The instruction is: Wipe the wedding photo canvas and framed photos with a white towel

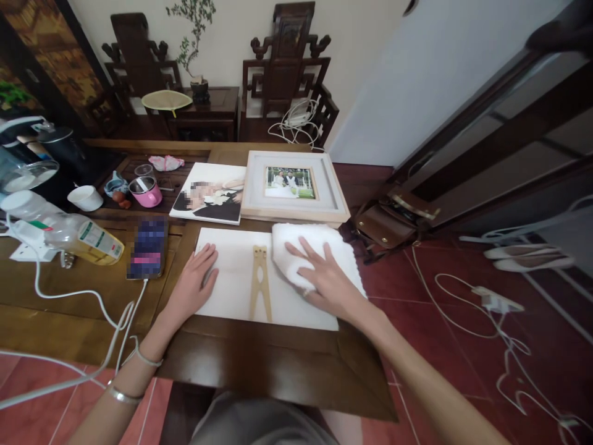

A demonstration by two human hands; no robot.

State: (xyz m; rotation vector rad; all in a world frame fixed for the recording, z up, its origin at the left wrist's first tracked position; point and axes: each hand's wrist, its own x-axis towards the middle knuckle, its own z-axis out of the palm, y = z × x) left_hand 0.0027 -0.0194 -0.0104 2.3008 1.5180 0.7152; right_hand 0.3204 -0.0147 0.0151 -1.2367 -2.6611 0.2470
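Note:
A white board [231, 278] lies flat on the dark wooden table, with a tan stand-like strip [260, 284] split into two legs along its middle. My left hand [197, 278] rests flat on the board's left edge, fingers stretched out and holding nothing. On the right part of the board is a folded white towel [340, 247]. My right hand [324, 275] presses down on this towel with its fingers spread; the board under it is hidden. Just beyond are a light wood picture frame [296, 210] with a small photo and a white-edged photo panel [208, 191].
To the left lie a phone [148, 247] on a charging cable, a bottle of yellow liquid [92, 238], a white cup [86, 198] and a pink mug [146, 191]. A brown bag [386, 222] stands right of the table. Cables and a power strip [498, 300] cross the floor.

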